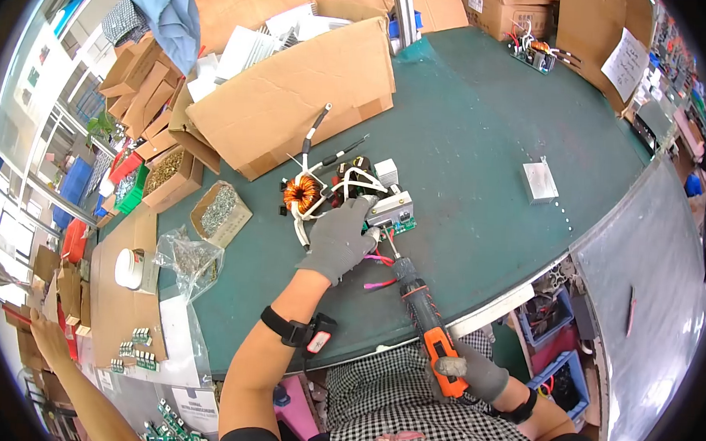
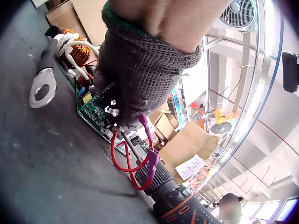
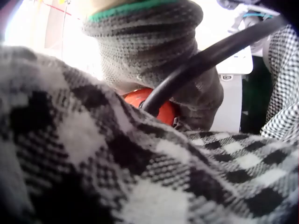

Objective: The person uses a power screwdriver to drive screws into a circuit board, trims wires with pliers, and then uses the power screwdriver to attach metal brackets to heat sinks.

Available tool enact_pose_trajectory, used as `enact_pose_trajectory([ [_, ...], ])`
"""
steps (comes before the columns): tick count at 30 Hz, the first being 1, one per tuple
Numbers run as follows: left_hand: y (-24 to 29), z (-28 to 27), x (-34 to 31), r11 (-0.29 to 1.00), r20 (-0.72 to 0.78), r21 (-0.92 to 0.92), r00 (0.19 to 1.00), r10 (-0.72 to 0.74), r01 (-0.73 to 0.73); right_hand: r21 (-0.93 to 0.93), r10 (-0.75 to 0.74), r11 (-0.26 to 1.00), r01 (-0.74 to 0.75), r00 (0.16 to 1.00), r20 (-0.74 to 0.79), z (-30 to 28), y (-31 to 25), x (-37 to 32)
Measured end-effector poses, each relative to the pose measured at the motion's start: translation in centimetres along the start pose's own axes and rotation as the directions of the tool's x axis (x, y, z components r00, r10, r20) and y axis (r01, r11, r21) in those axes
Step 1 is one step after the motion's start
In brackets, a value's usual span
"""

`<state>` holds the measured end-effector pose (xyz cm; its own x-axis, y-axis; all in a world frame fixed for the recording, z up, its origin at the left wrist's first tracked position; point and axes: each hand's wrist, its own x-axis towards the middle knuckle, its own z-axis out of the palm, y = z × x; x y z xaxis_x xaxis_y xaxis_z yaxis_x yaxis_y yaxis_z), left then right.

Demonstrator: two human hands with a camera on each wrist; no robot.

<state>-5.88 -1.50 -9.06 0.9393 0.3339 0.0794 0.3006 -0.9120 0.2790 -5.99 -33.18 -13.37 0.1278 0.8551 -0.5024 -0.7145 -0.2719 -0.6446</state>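
My gloved left hand [image 1: 338, 240] holds a green circuit board [image 1: 405, 226] on the table, fingers over its metal heat sink [image 1: 392, 210]. An orange copper-wound coil [image 1: 300, 194] with white leads lies beside that hand. My gloved right hand [image 1: 481, 375] grips an orange-and-black electric screwdriver [image 1: 424, 308], its shaft reaching the board's near edge by my left fingertips. In the left wrist view, red wires with purple connectors [image 2: 153, 161] loop beside the shaft, and a ring terminal [image 2: 36, 97] lies near the board. The right wrist view shows a black cable [image 3: 196, 65] at the screwdriver's orange end.
Behind the board stands a large cardboard box [image 1: 295, 98] of metal parts. A small box of screws [image 1: 222, 214] and a plastic bag [image 1: 191, 260] lie left. A metal block [image 1: 539, 182] and another wired board [image 1: 535, 56] sit to the right. Another person's arm [image 1: 81, 374] reaches in at lower left.
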Motion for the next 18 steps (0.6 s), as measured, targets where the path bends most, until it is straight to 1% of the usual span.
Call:
enact_pose_trajectory([
  [2, 0.0, 0.0, 0.0, 1.0, -0.008, -0.001, 1.0, 0.007, -0.007, -0.036, -0.002, 0.999, 0.001, 0.999, -0.047, 0.5, -0.2, 0.5],
  [5, -0.1, 0.1, -0.1, 1.0, -0.022, -0.014, 1.0, 0.016, -0.017, -0.009, 0.052, 0.999, -0.052, 0.997, -0.058, 1.0, -0.5, 0.4],
  [8, 0.1, 0.0, -0.1, 0.999, -0.021, -0.034, 1.0, 0.011, -0.012, -0.076, 0.031, 0.996, -0.04, 0.992, -0.119, 1.0, 0.4, 1.0],
  [11, 0.1, -0.1, -0.1, 1.0, -0.022, -0.023, 1.0, 0.01, -0.01, -0.031, 0.03, 0.999, -0.033, 0.994, -0.103, 1.1, 0.3, 1.0],
  [14, 0.0, 0.1, -0.1, 1.0, -0.02, -0.026, 1.0, 0.006, -0.006, 0.026, 0.05, 0.998, -0.048, 0.997, -0.055, 1.3, -0.2, 0.8],
  [18, 0.1, 0.0, -0.1, 1.0, 0.001, -0.023, 1.0, -0.008, 0.008, 0.147, 0.022, 0.989, -0.021, 1.0, -0.007, 0.5, 1.2, 1.4],
])
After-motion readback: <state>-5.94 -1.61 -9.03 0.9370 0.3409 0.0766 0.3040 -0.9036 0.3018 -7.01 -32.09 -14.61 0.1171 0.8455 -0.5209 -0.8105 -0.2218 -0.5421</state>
